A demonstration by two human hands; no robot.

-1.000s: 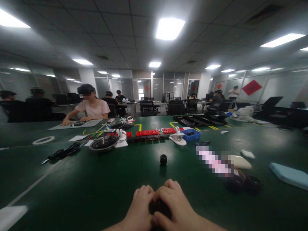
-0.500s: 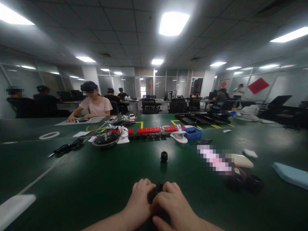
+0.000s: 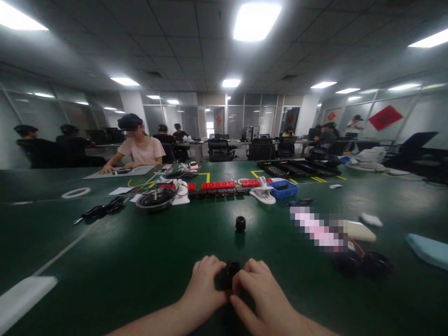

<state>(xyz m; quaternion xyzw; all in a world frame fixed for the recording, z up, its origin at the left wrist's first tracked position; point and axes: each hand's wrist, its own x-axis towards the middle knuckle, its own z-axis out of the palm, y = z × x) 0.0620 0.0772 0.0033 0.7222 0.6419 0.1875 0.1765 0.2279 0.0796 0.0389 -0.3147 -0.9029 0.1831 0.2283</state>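
Low in the middle of the head view, my left hand [image 3: 206, 284] is closed around a black cylindrical part [image 3: 231, 270] whose round open end faces up. On its other side my right hand [image 3: 261, 289] has curled fingers against the part, the thumb lower down and a little apart from the index finger. Both palms hide the lower end of the part. Farther forward on the green table [image 3: 168, 261], a small black ribbed cap-like piece [image 3: 240, 224] stands by itself, touched by neither hand.
Beyond lie a red-and-black strip [image 3: 219, 185], white clamps [image 3: 263, 192], a blue bin [image 3: 283, 189] and a bowl of cables [image 3: 156, 200]. Black headphones [image 3: 378, 265] and a pale blue block [image 3: 427, 251] are at right. A person in pink [image 3: 143, 148] sits across the table.
The right hand has shifted slightly right and its fingers have loosened, so more of the black part's round top shows. The left hand keeps its hold. The view has tilted and shifted slightly.
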